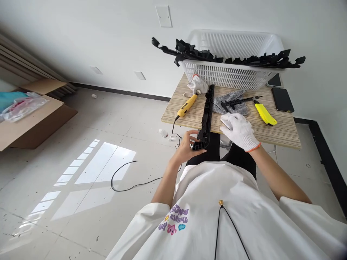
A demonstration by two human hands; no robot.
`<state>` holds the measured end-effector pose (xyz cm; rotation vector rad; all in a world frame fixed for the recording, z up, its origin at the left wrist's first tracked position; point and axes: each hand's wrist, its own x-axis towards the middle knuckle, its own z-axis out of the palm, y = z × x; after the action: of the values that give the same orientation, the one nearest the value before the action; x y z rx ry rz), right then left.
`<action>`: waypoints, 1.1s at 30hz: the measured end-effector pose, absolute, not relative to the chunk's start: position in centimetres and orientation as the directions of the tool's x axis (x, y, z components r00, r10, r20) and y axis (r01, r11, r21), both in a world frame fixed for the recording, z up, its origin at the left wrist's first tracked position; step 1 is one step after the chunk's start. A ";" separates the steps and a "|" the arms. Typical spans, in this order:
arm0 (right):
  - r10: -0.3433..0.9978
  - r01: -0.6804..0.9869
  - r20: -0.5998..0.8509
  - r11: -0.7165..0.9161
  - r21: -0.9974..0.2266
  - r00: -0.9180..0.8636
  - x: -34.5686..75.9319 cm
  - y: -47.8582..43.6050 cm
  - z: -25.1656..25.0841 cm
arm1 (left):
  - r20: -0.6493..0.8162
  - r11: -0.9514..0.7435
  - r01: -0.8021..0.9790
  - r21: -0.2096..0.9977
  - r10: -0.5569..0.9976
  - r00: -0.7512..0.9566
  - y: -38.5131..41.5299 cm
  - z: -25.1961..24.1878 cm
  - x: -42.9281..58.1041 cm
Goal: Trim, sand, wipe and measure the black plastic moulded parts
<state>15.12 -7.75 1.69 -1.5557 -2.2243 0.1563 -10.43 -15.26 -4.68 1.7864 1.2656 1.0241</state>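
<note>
Wood-grain surface sits against a white wall, fairly crowded. Black strip lies lengthwise on its left half, far end beside the bunched white glove, near end past the front edge, over the lap. Left grip, bare, is closed round that near end: thumb on the near side, fingers along the left edge. Right grip, gloved, is just right of the strip, fingers curled; a pale sliver shows at the fingertips, can't tell if it's a held tool. Looks like handling or edge work on the strip, my read. To do it well: let the surface carry most of the length, brace the overhang with the left, don't squeeze; it looks thin and could flex or twist. If that sliver is a blade, stroke away from the bare fingers. Yellow corded tool is near on the left, cord dropping off the edge, so avoid sweeping the strip that way. Calipers on the grey cloth and yellow cutter crowd the right; mind the elbow. Phone is farther right. White basket behind holds black parts sticking out both sides; don't snag them.
</note>
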 end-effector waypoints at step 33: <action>0.886 0.565 0.151 0.402 -0.721 -0.438 16.5 -6.5 1.4 | 0.231 -0.330 0.541 0.774 0.942 0.245 -16.5 -4.2 -12.0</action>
<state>16.48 -6.50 1.40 -1.2338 -2.1398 0.8090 -12.04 -16.52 -4.21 1.9682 1.3471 0.9408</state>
